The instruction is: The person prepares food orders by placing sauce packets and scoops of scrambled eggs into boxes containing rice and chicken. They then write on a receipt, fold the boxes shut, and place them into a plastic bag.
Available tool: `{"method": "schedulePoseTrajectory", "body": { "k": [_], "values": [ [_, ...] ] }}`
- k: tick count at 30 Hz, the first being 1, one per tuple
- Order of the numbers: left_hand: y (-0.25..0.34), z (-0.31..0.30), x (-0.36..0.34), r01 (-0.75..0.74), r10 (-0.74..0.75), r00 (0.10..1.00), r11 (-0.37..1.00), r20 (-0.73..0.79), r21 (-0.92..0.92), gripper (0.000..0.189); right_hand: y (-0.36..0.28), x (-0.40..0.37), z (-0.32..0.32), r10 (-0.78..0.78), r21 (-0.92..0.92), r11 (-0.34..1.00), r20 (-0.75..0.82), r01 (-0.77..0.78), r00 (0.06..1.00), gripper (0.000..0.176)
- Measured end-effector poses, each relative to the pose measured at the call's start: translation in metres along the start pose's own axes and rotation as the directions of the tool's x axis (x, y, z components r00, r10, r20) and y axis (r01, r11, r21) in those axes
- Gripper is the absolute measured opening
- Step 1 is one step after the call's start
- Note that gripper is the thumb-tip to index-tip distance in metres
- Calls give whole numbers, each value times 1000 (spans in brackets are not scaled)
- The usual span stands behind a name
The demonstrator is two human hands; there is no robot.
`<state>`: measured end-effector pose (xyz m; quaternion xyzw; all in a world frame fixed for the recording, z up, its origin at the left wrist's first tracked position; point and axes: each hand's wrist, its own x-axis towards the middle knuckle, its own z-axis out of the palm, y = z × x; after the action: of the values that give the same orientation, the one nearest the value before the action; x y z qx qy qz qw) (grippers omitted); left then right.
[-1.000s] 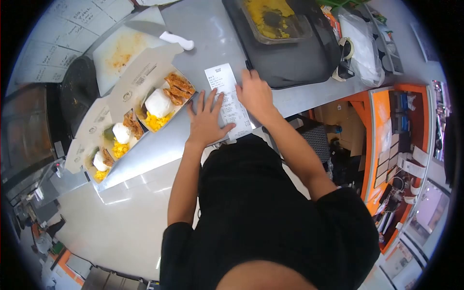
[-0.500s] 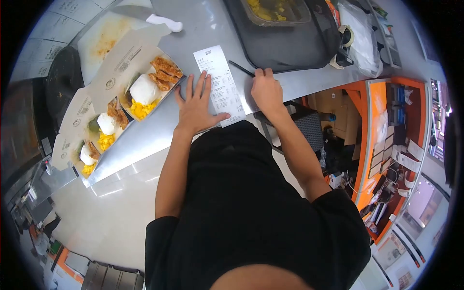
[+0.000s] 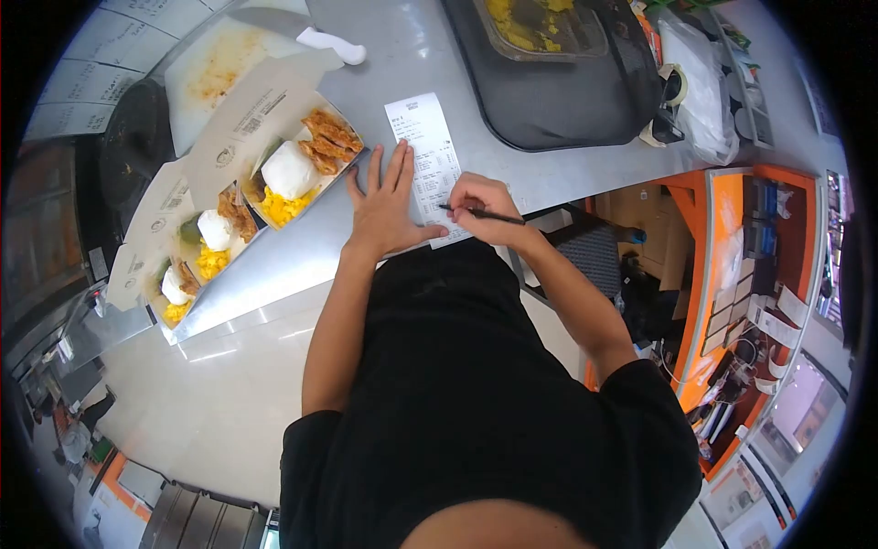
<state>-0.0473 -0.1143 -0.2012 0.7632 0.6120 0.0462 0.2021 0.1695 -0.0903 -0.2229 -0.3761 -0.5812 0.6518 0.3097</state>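
Left hand (image 3: pixel 389 206) lies flat, fingers spread, pinning the long, narrow paper receipt (image 3: pixel 422 137) to the smooth steel counter (image 3: pixel 393 64), upper centre of frame. Right hand (image 3: pixel 483 206) is curled tight around a slim black pen (image 3: pixel 485 216), tip on the receipt. Open cardboard meal boxes (image 3: pixel 242 119) sit upper left.

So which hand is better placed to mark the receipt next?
Right, most likely. The right hand holds the pen with its tip at the receipt; the left hand lies flat and empty, pinning it down.
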Motion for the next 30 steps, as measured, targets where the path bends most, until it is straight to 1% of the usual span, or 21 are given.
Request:
{"method": "schedulePoseTrajectory", "body": {
  "k": [1, 2, 3, 5, 7, 9, 10, 11, 13, 14, 15, 17, 18, 19, 21, 23, 25, 27, 28, 29, 30],
  "values": [
    [1, 0, 0, -1, 1, 1000, 1000, 1, 4, 138, 1, -1, -1, -137, -80, 987, 61, 142, 989, 12],
    [1, 0, 0, -1, 1, 1000, 1000, 4, 4, 139, 0, -1, -2, -268, -150, 946, 132, 286, 954, 11],
    [1, -1, 0, 1, -1, 1000, 1000, 5, 5, 139, -1, -1, -4, -274, -147, 945, 130, 292, 953, 11],
    [0, 0, 0, -3, 3, 1000, 1000, -7, -1, 139, -6, -1, -8, -191, -235, 941, 225, 243, 955, 13],
    [0, 1, 0, -8, 8, 1000, 1000, -24, -8, 140, -5, 2, -8, -211, -202, 945, 227, 258, 951, 15],
    [1, -2, 0, 19, -20, 999, 1000, 40, 13, 140, -6, 7, -9, -128, -321, 926, 232, 200, 964, 15],
    [1, -4, 1, 20, -20, 999, 1000, 33, 18, 140, -6, 18, -10, -247, -343, 892, 178, 295, 953, 16],
    [2, -5, 1, 26, -27, 999, 1000, 46, 16, 139, 1, 29, -8, -225, -363, 905, 36, 223, 974, 15],
    [4, -3, 1, 27, -27, 998, 1000, 64, 6, 139, -1, 57, -6, -328, -389, 885, -133, 255, 935, 15],
    [4, -2, 0, 15, -14, 999, 1000, 41, -8, 138, -5, 60, -6, -369, -345, 877, -38, 334, 929, 15],
    [1, -2, 0, 1, -1, 1000, 1000, 15, -16, 138, -4, 54, -8, -371, -345, 877, -41, 335, 928, 15],
    [2, -4, -2, 9, -9, 999, 1000, 38, 3, 137, -4, 31, -14, -210, -366, 906, 51, 214, 976, 16],
    [3, -6, 1, 28, -28, 998, 1000, 54, 10, 137, -7, 24, -21, -168, -368, 912, 73, 183, 983, 18],
    [1, -6, 6, 39, -39, 999, 999, 37, 7, 137, -8, 20, -21, -162, -354, 911, 164, 211, 973, 20],
    [3, -5, 0, 9, -8, 1000, 1000, 17, -8, 136, -6, 13, -19, -132, -380, 909, 132, 173, 982, 21],
    [2, -8, 3, 3, -3, 1000, 999, -1, -44, 136, -7, 9, -20, -112, -402, 902, 138, 159, 984, 21],
    [4, -8, 0, 12, -11, 999, 1000, 35, -22, 133, -9, 8, -23, -98, -422, 894, 140, 148, 985, 22],
    [3, -5, 0, 9, -8, 1000, 1000, 26, -14, 132, -13, 11, -30, -89, -380, 922, -10, 79, 996, 24],
    [3, -3, 1, 12, -12, 1000, 1000, 20, -12, 131, -14, 17, -36, -148, -437, 893, -57, 109, 987, 18],
    [6, -1, 3, 10, -9, 1000, 1000, 19, -16, 131, -17, 25, -39, -147, -440, 891, -58, 107, 987, 18],
    [9, 1, 2, 22, -22, 1000, 1000, 14, -15, 131, -19, 34, -38, -113, -377, 925, -150, 49, 982, 19]
  ]
}}
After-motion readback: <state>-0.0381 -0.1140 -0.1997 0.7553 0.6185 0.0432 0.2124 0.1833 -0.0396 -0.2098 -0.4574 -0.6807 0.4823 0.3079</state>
